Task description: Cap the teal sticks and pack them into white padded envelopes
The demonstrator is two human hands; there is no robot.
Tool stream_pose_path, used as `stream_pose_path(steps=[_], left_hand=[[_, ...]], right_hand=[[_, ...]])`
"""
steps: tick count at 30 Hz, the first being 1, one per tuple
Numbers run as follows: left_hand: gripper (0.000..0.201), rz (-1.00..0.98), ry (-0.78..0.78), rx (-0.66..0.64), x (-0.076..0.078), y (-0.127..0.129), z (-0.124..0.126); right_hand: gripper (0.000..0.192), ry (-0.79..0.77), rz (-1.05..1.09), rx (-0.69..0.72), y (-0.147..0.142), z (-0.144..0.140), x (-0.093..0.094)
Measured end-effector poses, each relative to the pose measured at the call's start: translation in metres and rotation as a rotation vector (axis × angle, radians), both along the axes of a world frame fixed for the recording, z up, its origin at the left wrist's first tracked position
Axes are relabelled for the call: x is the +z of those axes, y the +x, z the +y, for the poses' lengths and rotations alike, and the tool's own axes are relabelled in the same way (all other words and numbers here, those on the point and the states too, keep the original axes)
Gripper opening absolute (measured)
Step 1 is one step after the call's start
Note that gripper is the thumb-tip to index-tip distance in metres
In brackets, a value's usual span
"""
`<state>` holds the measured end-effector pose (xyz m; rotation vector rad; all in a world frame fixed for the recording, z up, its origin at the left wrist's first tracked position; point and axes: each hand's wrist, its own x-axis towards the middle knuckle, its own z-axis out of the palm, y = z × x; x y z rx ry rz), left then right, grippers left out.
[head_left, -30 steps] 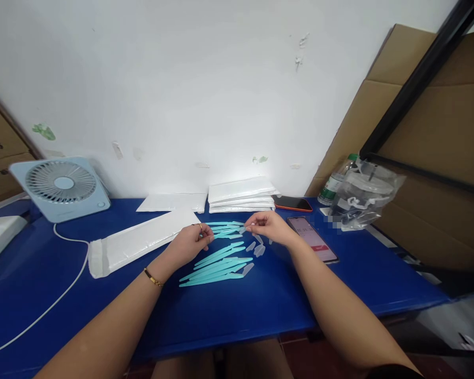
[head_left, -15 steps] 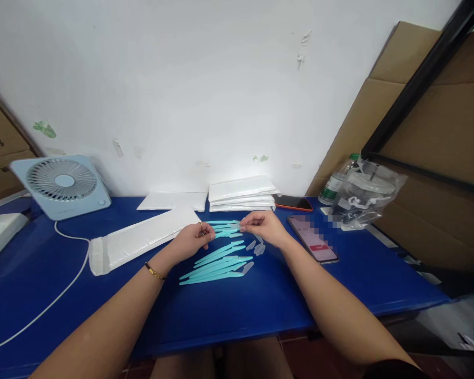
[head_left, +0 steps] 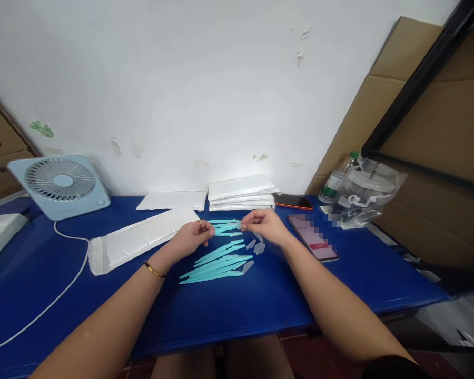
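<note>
My left hand (head_left: pixel 190 238) pinches one end of a thin teal plastic stick (head_left: pixel 226 229) just above the blue table (head_left: pixel 237 305). Facing it, my right hand (head_left: pixel 265 225) pinches a small clear cap (head_left: pixel 239 225) at the stick's other end. A loose pile of several more teal sticks (head_left: pixel 217 263) lies on the table below both hands. Several clear caps (head_left: pixel 256 246) lie scattered beside the pile, under my right hand. A gold bracelet sits on my left wrist.
A long white padded envelope (head_left: pixel 138 239) lies left of my hands. Behind are a flat envelope (head_left: pixel 173 200) and an envelope stack (head_left: pixel 240 192). Two phones (head_left: pixel 312 237) (head_left: pixel 293 201), a bottle and clear bag (head_left: pixel 359 192) sit right. A small fan (head_left: pixel 61 185) with a white cable stands left.
Both hands have drawn slightly closer together at the teal stick, and my right hand has brought the clear cap up to its end. The pile has not moved.
</note>
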<state>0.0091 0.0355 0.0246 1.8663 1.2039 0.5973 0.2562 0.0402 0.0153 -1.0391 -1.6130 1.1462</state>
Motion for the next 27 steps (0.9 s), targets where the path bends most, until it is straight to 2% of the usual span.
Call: stream_pose_path(steps=[5,12,15,18,21,22,24,27], left_hand=[[0.036,0.001,0.001,-0.003,0.000,-0.003,0.001],[0.034,0.003,0.008,-0.018,-0.002,0.003,0.000],[0.033,0.056,0.099,0.005,-0.007,0.006,0.003],[0.033,0.144,0.307,0.090,-0.010,0.006,0.002],[0.032,0.252,0.340,0.026,-0.010,0.007,-0.003],[0.031,0.279,0.317,-0.022,-0.010,0.007,-0.005],[0.028,0.310,0.280,-0.095,-0.010,0.008,-0.009],[0.023,0.344,0.254,-0.101,-0.010,0.011,-0.011]], right_hand=[[0.027,0.013,0.059,-0.012,0.011,0.002,0.001],[0.026,-0.032,0.012,0.029,-0.012,-0.004,-0.001],[0.025,-0.023,-0.050,0.019,-0.015,-0.001,-0.005],[0.022,0.086,-0.211,-0.075,-0.005,0.005,-0.005],[0.014,0.248,-0.502,-0.159,0.014,0.008,0.001],[0.013,0.249,-0.607,-0.163,0.020,0.008,0.004],[0.013,0.155,-0.777,-0.152,0.030,0.005,0.009],[0.015,0.046,-0.924,-0.121,0.032,0.000,0.011]])
